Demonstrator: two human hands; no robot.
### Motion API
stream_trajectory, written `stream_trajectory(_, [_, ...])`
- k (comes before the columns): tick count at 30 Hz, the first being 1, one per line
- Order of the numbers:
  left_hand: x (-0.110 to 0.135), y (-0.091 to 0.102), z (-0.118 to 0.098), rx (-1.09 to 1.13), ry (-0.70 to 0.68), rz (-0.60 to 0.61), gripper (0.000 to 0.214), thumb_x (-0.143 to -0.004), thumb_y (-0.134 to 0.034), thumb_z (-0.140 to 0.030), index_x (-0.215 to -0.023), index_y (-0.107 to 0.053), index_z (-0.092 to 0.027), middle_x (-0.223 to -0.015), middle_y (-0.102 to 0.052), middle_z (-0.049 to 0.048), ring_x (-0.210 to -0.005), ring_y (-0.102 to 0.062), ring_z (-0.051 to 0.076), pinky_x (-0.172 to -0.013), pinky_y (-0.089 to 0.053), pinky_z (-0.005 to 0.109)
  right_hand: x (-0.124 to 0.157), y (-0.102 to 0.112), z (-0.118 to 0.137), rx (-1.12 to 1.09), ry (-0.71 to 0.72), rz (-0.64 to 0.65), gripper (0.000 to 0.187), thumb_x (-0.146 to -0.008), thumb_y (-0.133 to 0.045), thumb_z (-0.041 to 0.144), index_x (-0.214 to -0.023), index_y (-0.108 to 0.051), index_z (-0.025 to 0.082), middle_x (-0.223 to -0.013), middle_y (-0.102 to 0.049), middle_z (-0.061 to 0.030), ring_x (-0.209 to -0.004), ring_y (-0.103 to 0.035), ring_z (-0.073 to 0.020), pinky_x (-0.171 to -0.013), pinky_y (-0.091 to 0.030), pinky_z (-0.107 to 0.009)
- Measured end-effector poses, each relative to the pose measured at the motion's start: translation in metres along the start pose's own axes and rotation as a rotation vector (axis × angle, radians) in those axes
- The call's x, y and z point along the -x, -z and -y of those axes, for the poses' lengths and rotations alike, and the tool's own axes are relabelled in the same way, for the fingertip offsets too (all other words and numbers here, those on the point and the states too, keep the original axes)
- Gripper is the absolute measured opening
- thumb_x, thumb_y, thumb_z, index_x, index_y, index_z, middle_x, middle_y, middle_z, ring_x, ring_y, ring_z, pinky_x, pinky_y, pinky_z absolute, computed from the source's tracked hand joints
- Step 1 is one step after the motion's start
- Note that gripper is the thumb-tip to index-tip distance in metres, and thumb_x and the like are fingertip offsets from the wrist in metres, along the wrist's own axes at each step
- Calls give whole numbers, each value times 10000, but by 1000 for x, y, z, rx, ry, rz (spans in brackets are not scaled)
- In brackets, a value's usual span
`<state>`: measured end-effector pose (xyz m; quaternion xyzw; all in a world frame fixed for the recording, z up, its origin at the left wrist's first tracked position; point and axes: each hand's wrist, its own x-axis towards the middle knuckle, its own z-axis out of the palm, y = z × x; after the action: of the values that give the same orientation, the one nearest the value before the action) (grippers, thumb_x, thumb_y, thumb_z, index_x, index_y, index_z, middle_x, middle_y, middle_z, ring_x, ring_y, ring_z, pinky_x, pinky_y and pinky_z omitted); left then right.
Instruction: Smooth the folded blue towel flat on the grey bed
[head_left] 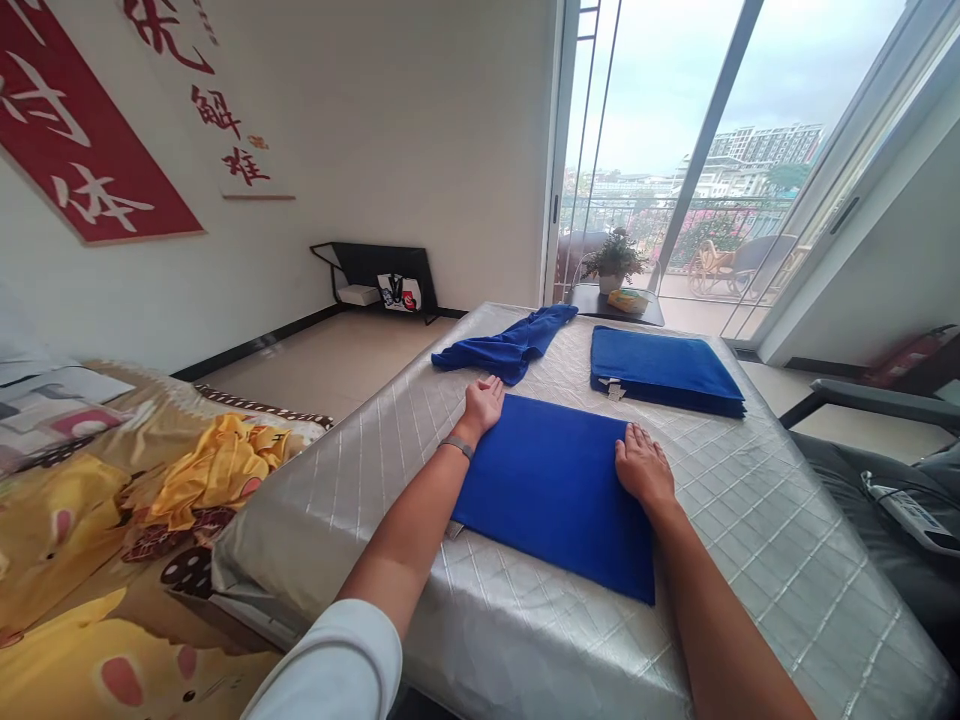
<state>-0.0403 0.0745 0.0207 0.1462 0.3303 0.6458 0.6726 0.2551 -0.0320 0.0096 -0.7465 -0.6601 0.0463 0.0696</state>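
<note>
A blue towel (555, 490), folded into a flat rectangle, lies on the silver quilted mattress (757, 530) in front of me. My left hand (484, 403) rests at its far left corner, fingers stretched forward along the edge. At the right edge, my right hand (645, 465) lies flat with its fingers extended. Neither hand appears to grip the cloth. Beyond them, a crumpled blue towel (510, 345) sits at the far left of the mattress. To the right of that, a stack of folded blue towels (664, 368) shows a small white tag at its near corner.
Left of the mattress is yellow patterned bedding (67, 510) with a bunched yellow cloth (221, 465). A black armchair (840, 470) holding a white power strip (911, 512) stands to the right. Past the far end, a small table (585, 300) bears a potted plant (615, 262).
</note>
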Motion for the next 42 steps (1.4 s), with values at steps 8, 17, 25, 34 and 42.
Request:
stream_trajectory(8, [1,2,3,-54,-93,36,923,-598,-441,-164,-1518,-380,-201,-1570,-406,5,-1446,-335,112,-1168,-269,232,-1,-2,-1,26,1,8,635,-1010,-145,345,-1563,-263,55,-1639,-236,-90,-1503,-211,-194,-1226,-145,-374])
stream_trajectory(17, [3,-6,8,-196,-208,-1,802,-678,-389,-90,-1476,-418,-170,-1595,-359,1,-1461,-309,118,-1198,-208,251,-2,-2,-1,26,4,12,637,-1012,-146,347,-1565,-254,51,-1640,-229,-95,-1506,-200,-194,-1226,-135,-367])
stream_trajectory(25, [6,1,-14,-304,-259,-58,673,-768,-349,-60,-1426,-456,-152,-1608,-332,32,-1487,-247,139,-1214,-151,314,-1,-1,-1,-3,3,18,633,-1015,-149,350,-1568,-246,57,-1641,-226,-97,-1506,-198,-191,-1224,-126,-358])
stream_trajectory(34, [57,-54,82,-468,-115,375,591,-705,-424,-26,-1205,-672,-219,-1451,-554,1,-1459,-327,166,-1232,-142,333,0,0,1,-38,-8,4,627,-1015,-167,341,-1563,-257,51,-1639,-233,-101,-1507,-194,-198,-1226,-115,-365])
stream_trajectory(42, [89,-117,199,-418,-19,527,619,-665,-540,-81,-1260,-666,-192,-1493,-505,23,-1473,-294,196,-1240,-105,286,7,4,-4,74,61,35,634,-975,-257,221,-1577,-185,35,-1643,-212,-128,-1515,-165,-197,-1220,-125,-337])
